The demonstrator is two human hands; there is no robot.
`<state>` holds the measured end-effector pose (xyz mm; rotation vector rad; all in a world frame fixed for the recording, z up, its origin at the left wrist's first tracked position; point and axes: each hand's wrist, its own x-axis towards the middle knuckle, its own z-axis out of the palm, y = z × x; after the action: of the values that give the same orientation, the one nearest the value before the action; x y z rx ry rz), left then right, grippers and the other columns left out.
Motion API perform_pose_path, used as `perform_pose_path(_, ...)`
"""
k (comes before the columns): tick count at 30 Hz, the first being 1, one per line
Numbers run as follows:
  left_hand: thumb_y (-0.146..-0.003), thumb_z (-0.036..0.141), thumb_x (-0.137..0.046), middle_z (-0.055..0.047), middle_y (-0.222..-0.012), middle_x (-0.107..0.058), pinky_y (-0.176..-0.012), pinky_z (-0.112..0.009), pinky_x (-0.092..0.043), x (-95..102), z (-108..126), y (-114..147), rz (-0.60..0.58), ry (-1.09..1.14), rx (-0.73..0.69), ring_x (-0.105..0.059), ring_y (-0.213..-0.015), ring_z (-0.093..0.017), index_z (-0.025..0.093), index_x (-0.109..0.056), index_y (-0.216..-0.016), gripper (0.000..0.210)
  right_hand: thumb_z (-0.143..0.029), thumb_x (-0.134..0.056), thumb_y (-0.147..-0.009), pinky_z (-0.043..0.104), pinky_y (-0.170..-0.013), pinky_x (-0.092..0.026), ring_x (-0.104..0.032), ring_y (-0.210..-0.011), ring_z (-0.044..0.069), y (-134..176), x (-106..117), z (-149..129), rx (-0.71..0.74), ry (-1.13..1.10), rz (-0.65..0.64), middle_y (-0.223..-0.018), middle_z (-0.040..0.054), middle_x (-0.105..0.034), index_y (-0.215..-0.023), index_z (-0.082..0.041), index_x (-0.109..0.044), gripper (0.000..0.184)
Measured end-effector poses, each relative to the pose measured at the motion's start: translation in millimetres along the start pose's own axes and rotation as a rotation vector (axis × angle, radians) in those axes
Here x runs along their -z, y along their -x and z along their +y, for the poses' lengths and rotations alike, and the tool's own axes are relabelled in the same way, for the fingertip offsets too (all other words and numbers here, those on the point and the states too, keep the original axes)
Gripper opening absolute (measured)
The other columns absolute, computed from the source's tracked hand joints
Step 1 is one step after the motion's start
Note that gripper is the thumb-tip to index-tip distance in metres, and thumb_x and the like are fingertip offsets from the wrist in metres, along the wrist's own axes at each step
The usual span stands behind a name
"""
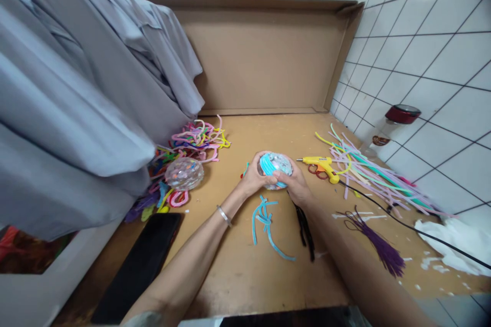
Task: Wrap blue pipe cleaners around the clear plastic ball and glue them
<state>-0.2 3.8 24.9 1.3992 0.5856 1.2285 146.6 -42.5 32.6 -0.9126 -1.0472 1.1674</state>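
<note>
Both hands grip a round clear ball (pixel 283 163) partly covered with light-blue pipe cleaner strands. My left hand (pixel 256 178) wraps its left side, and my right hand (pixel 298 184) closes round its right side. Both thumbs press on the front, close together. Just below, cut light-blue pipe cleaner pieces (pixel 264 219) lie in a loose tangle on the table. A bunch of black strands (pixel 304 230) lies beside my right forearm. Further left stands a similar clear faceted ball (pixel 184 173), with coloured bits visible through it.
A yellow hot glue gun (pixel 322 166) with a black cord lies right, by red-handled scissors (pixel 318 172). Pipe cleaners (pixel 368 173), a purple tassel (pixel 379 245), a lidded jar (pixel 387 130) and white tissue (pixel 452 245) occupy the right. Left are mixed pipe cleaners (pixel 199 138) and a black phone (pixel 140 265).
</note>
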Motion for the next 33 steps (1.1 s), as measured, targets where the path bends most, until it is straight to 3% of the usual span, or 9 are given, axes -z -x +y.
perform_pose_path(7, -0.034, 0.043, -0.1, -0.008, -0.116, -0.063, -0.097, -0.039, -0.049, 3.4, 0, 0, -0.019, -0.138, 0.032, -0.061, -0.108, -0.027, 0.02, -0.056, -0.123, 0.102, -0.043, -0.089, -0.057, 0.047, -0.111, -0.045, -0.062, -0.117, 0.028, -1, 1, 19, 0.02, 0.001, 0.066, -0.125, 0.008, -0.066, -0.121, -0.026, -0.055, 0.074)
perform_pose_path(13, -0.043, 0.038, -0.098, -0.009, -0.123, -0.059, -0.105, -0.045, -0.046, 7.2, 5, 1, 0.001, -0.381, -0.199, -0.058, -0.116, -0.03, 0.023, -0.059, -0.125, 0.092, -0.049, -0.085, -0.063, 0.047, -0.117, -0.039, -0.055, -0.13, 0.029, 1, 5, 15, 0.017, 0.08, -0.01, -0.138, 0.0084, -0.059, -0.131, -0.027, -0.052, 0.079)
perform_pose_path(16, -0.048, 0.033, -0.095, -0.01, -0.122, -0.059, -0.107, -0.047, -0.046, 12.4, 9, 1, -0.07, -0.568, -0.33, -0.057, -0.119, -0.031, 0.024, -0.062, -0.123, 0.082, -0.047, -0.085, -0.064, 0.046, -0.12, -0.035, -0.051, -0.135, 0.029, 0, 6, 15, -0.001, 0.121, -0.054, -0.143, 0.007, -0.057, -0.135, -0.028, -0.052, 0.081)
perform_pose_path(19, -0.053, 0.032, -0.091, -0.011, -0.126, -0.057, -0.106, -0.047, -0.047, 16.7, 8, 3, -0.137, -0.66, -0.369, -0.056, -0.12, -0.032, 0.024, -0.063, -0.125, 0.078, -0.047, -0.086, -0.061, 0.047, -0.12, -0.035, -0.051, -0.135, 0.03, -2, 7, 19, -0.034, 0.136, -0.074, -0.143, 0.0085, -0.056, -0.136, -0.025, -0.052, 0.085)
perform_pose_path(28, -0.057, 0.027, -0.086, -0.011, -0.129, -0.059, -0.109, -0.048, -0.047, 16.7, 4, 7, -0.161, -0.686, -0.385, -0.057, -0.123, -0.033, 0.026, -0.062, -0.129, 0.076, -0.053, -0.087, -0.059, 0.05, -0.119, -0.035, -0.05, -0.133, 0.033, -4, 11, 26, 0.052, 0.298, 0.011, -0.139, 0.0102, -0.058, -0.134, -0.022, -0.057, 0.086)
perform_pose_path(33, -0.057, 0.029, -0.088, -0.013, -0.133, -0.058, -0.111, -0.05, -0.046, 14.7, 1, 8, -0.137, -0.665, -0.382, -0.056, -0.126, -0.034, 0.026, -0.063, -0.131, 0.077, -0.061, -0.08, -0.067, 0.048, -0.119, -0.035, -0.05, -0.135, 0.03, -4, 12, 29, 0.065, 0.233, 0.012, -0.141, 0.0094, -0.058, -0.134, -0.024, -0.059, 0.079)
